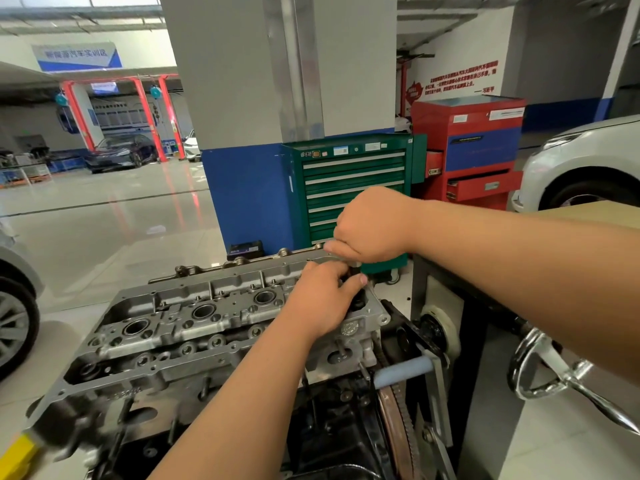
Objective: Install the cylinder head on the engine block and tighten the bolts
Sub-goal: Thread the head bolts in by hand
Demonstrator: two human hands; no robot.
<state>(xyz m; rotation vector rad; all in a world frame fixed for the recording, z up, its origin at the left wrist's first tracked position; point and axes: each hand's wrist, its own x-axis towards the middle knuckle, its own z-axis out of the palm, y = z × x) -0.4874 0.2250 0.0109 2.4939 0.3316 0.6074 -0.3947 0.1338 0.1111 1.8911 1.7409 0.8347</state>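
Observation:
The grey aluminium cylinder head (194, 317) lies on top of the dark engine block (332, 431), which hangs in an engine stand. Both of my hands work at the head's far right end. My right hand (372, 226) is fisted round a metal wrench handle (355, 264), of which only a short silver end shows below the fist. Just beneath it, my left hand (325, 296) curls its fingers and thumb round the dark tool head over a bolt hole. The bolt itself is hidden by my fingers.
A green tool cabinet (353, 188) and a red tool cabinet (478, 150) stand behind the engine by a grey-and-blue pillar (249, 188). The stand's chrome crank handle (554, 368) juts out at right. White cars sit at right (581, 161) and left edge.

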